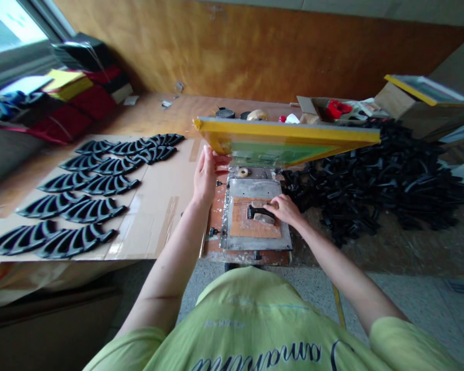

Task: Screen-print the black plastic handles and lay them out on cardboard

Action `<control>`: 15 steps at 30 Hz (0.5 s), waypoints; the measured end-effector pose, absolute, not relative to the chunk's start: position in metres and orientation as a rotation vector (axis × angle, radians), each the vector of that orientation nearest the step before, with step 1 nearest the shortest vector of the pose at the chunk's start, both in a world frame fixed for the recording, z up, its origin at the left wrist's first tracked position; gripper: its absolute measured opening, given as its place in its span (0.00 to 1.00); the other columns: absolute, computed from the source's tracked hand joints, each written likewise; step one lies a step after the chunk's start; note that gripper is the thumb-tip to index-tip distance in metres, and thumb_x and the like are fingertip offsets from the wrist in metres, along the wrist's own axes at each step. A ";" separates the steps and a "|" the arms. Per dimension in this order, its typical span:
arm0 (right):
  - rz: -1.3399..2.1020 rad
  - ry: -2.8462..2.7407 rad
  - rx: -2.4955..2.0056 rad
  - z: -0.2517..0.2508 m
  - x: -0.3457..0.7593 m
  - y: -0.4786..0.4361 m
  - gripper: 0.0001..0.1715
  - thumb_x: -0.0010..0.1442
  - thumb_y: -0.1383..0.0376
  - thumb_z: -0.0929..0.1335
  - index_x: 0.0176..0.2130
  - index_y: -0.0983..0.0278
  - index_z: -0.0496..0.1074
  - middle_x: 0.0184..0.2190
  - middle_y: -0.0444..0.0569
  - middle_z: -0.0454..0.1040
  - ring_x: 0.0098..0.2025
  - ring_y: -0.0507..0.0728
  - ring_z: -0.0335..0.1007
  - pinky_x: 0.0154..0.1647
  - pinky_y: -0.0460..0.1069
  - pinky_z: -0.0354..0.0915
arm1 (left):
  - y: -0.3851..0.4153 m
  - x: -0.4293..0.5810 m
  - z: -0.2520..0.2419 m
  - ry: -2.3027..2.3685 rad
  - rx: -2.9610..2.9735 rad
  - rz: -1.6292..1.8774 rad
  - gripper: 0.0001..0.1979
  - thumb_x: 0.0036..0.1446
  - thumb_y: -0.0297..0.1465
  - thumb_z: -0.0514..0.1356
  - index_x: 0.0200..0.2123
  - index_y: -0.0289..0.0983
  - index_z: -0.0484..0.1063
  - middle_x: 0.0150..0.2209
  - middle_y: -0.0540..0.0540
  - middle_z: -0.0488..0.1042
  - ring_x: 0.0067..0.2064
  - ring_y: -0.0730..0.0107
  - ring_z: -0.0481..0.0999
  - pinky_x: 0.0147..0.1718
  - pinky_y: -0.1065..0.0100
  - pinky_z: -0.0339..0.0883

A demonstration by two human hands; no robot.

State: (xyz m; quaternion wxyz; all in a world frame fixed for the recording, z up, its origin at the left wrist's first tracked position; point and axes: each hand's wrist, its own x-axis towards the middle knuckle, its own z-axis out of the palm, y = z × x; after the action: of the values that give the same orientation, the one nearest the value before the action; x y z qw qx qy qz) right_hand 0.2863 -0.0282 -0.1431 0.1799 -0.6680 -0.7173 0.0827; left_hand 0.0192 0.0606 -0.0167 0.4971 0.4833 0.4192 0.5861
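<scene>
A yellow-edged screen printing frame (294,135) stands raised and tilted over the back of a metal base plate (255,186). My left hand (205,175) is at the frame's lower left side, thumb up along the edge and fingers reaching around it; its fingertips are partly hidden. On the plate lies a brown board (239,219) with a pale rounded holder (263,218). A black curved plastic part (256,211) rests across this holder. The fingers of my right hand (282,208) are closed on the part's right end.
Black curved parts (77,211) lie in overlapping rows on cardboard (150,221) at left. A big heap of black parts (379,180) covers the right side. A tape roll (243,172) sits behind the plate. Boxes (81,108) stand back left; another screen (429,88) lies back right.
</scene>
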 end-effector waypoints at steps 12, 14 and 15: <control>0.472 -2.025 -1.706 -0.131 0.190 -0.077 0.08 0.68 0.62 0.62 0.40 0.62 0.69 0.40 0.53 0.76 0.45 0.60 0.71 0.46 0.52 0.66 | -0.087 0.054 -0.127 1.057 0.560 0.654 0.28 0.52 0.55 0.61 0.43 0.37 0.70 0.42 0.39 0.79 0.41 0.60 0.79 0.33 0.65 0.72; 0.526 -2.101 -1.485 -0.130 0.206 -0.087 0.08 0.67 0.65 0.62 0.43 0.60 0.70 0.44 0.52 0.76 0.49 0.59 0.70 0.52 0.53 0.66 | -0.077 0.042 -0.136 1.101 0.524 0.738 0.24 0.54 0.51 0.60 0.41 0.37 0.69 0.36 0.42 0.77 0.34 0.65 0.77 0.31 0.66 0.71; 0.519 -2.083 -1.482 -0.131 0.224 -0.091 0.10 0.66 0.66 0.62 0.45 0.60 0.71 0.46 0.52 0.75 0.51 0.59 0.70 0.54 0.54 0.65 | -0.066 0.027 -0.140 1.168 0.562 0.772 0.23 0.54 0.50 0.59 0.40 0.36 0.68 0.33 0.44 0.76 0.31 0.67 0.76 0.29 0.67 0.69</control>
State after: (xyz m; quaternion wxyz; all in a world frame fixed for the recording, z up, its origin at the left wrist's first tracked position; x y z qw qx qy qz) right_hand 0.2243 -0.0914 -0.1306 0.2635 -0.5480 -0.7703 0.1920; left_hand 0.0272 -0.0662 -0.1398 0.7287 0.2552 0.5304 0.3502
